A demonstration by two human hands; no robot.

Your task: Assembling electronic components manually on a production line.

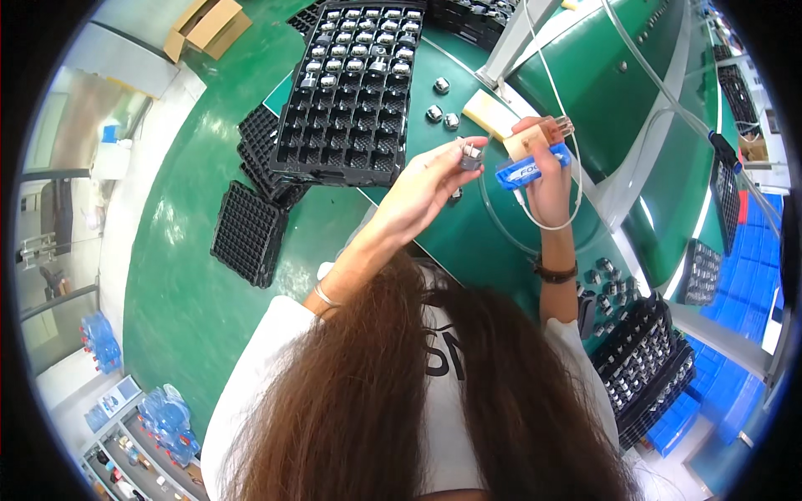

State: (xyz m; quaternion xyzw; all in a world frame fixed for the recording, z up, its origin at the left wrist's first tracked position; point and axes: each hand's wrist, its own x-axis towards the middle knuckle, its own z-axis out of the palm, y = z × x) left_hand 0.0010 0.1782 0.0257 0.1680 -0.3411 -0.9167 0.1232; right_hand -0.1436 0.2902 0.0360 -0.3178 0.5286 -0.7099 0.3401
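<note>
Long brown hair [359, 376] hangs closest to my feed, spilling over a white shirt [259, 351] below the hands. Watching remotely, I see the left hand [426, 179] pinching a small silver-and-grey part [473, 159] between thumb and fingers. Beside it, the right hand [547, 190] is closed around a tan block [528, 142] with a blue piece [520, 173] against it; metal prongs [566, 125] show at the block's right end, and a white cord [551, 227] loops across the wrist. I make out a gap between the small part and the blue piece. Both hands are above a green tabletop [480, 234]. Ahead of them I find a yellow block [487, 113] and three loose parts [441, 84]. Beyond the left hand, to its left, is a big black tray [338, 174], its far rows holding similar parts. Behind the right hand, to its right, I see scattered parts [614, 284] and a filled tray [639, 363].
</note>
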